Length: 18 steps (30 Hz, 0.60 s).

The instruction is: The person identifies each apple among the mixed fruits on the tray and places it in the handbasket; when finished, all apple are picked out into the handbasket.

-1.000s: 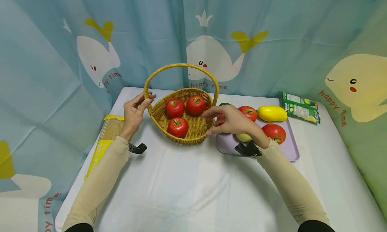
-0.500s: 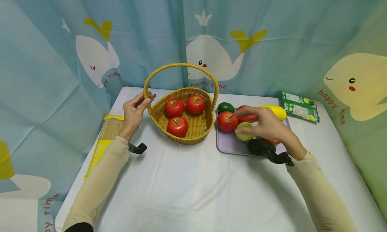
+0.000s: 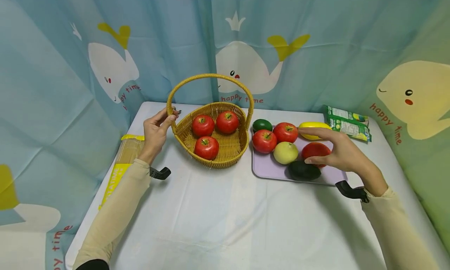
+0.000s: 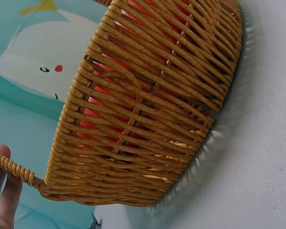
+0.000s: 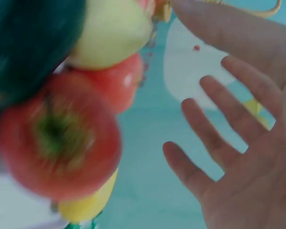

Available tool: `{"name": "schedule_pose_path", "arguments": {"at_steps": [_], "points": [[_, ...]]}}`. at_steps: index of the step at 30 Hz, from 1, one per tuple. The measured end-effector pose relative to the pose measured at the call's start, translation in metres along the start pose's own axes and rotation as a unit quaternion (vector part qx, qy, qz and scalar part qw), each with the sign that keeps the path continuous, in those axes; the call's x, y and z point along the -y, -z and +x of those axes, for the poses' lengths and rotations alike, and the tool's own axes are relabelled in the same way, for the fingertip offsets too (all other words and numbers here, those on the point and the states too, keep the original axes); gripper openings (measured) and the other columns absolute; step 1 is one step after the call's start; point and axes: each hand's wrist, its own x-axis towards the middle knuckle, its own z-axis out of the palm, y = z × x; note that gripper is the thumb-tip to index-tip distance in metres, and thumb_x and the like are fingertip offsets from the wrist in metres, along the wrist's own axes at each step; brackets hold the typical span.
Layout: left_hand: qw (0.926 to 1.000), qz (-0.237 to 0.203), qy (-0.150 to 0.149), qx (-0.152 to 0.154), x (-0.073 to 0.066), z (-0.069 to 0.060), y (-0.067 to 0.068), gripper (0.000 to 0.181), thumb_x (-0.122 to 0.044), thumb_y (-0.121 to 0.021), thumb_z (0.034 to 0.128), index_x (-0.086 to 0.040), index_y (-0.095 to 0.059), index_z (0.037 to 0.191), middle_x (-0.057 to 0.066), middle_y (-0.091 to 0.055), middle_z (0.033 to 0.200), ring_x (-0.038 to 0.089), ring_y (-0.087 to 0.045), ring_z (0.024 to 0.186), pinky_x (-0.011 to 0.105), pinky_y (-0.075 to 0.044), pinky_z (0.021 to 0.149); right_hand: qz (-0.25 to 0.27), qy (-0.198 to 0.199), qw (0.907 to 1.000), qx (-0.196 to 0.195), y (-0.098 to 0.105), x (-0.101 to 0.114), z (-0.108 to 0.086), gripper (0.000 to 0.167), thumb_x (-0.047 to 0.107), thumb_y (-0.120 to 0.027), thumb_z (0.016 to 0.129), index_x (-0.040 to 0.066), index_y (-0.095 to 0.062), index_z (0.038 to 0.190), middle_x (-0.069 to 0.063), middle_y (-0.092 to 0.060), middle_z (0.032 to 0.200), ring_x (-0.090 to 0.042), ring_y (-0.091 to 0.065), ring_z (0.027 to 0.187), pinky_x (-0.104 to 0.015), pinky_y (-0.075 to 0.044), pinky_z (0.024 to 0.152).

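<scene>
My left hand pinches the left side of the upright handle of a yellow woven basket. Three red apples lie in the basket; in the left wrist view they show only as red through the weave. Over the right part of a lilac tray, my right hand hovers with fingers spread. The nearest fruit is a red apple, partly behind the thumb; the right wrist view shows this apple apart from the palm. A dark green, avocado-like fruit lies just in front of it.
Also on the tray are two more red apples, a pale green fruit, a small green fruit and a yellow oblong fruit. Green snack packets lie at back right, a yellow pasta packet at left. A curtain hangs behind.
My right hand has moved from the basket's right edge rightward across the tray to the apple on the right, uncovering the fruit on the left. My left hand and the basket stay put.
</scene>
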Motion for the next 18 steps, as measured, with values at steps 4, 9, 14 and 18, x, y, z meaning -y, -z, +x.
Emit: {"name": "schedule_pose_path", "arguments": {"at_steps": [4,9,14,18], "points": [[1.0,0.001,0.001,-0.003,-0.001,0.0,0.0,0.031,-0.005,-0.07,0.102,0.005,-0.072,0.131,0.007,-0.08,0.112,0.013,-0.076,0.103,0.024,-0.061,0.095,0.004,0.005,1.0,0.003,0.004,-0.014,-0.011,0.101,0.001,-0.102,0.063,0.022,-0.06,0.152,0.007,-0.063,0.149,0.016,-0.046,0.132,0.0,-0.029,0.107],[1.0,-0.002,0.008,-0.004,-0.002,0.0,0.0,0.03,-0.005,-0.069,0.1023,0.004,-0.072,0.13,0.002,-0.079,0.11,0.012,-0.076,0.103,0.023,-0.061,0.095,0.004,-0.002,0.9999,-0.012,0.003,-0.031,-0.024,0.105,0.003,-0.105,0.055,0.016,-0.062,0.15,0.005,-0.064,0.147,0.017,-0.041,0.135,0.001,-0.027,0.107],[0.9999,-0.004,0.012,-0.002,-0.002,-0.001,0.0,0.03,-0.005,-0.069,0.1026,0.004,-0.072,0.131,-0.003,-0.08,0.109,0.012,-0.075,0.103,0.022,-0.061,0.096,-0.003,-0.034,0.9993,-0.013,-0.003,-0.049,-0.04,0.103,0.006,-0.105,0.057,0.015,-0.062,0.15,-0.001,-0.061,0.151,0.022,-0.035,0.136,0.0,-0.023,0.108],[0.9999,-0.006,0.012,-0.002,-0.002,-0.001,0.0,0.03,-0.005,-0.069,0.1027,0.004,-0.072,0.131,-0.004,-0.08,0.109,0.012,-0.076,0.103,0.022,-0.061,0.096,0.004,-0.042,0.999,-0.014,-0.007,-0.059,-0.049,0.101,0.006,-0.103,0.06,0.013,-0.06,0.151,0.015,-0.056,0.153,0.025,-0.032,0.135,0.002,-0.022,0.108]]}}
